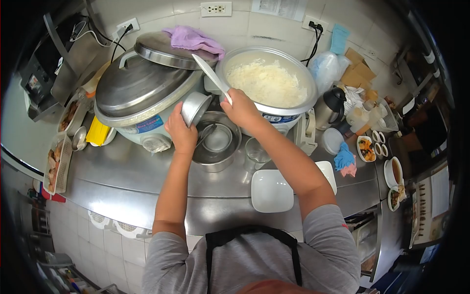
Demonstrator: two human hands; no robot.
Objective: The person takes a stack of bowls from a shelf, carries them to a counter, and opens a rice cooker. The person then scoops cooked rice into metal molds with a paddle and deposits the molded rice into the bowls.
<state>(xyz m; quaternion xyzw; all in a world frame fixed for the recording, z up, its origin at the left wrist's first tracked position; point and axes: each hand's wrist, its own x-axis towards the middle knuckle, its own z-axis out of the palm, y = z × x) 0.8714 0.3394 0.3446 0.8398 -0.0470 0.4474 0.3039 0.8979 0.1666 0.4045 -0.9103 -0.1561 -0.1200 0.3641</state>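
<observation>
Small round silver metal bowl [196,109] is before the cream tiled wall [274,29], above the shiny steel counter [110,171]. On it stand one grey-lidded round cooker [142,93] at left and one open white cooker [274,110] of rice [267,82] at right. The left hand [181,128] is clamped on the bowl, the right hand [241,109] on a white paddle [210,74].

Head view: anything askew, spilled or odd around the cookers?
A loose lid sits off-centre atop the closed cooker, purple cloth draped over it; that perch looks a little unsteady. No clear spill shows around the open cooker.
</observation>
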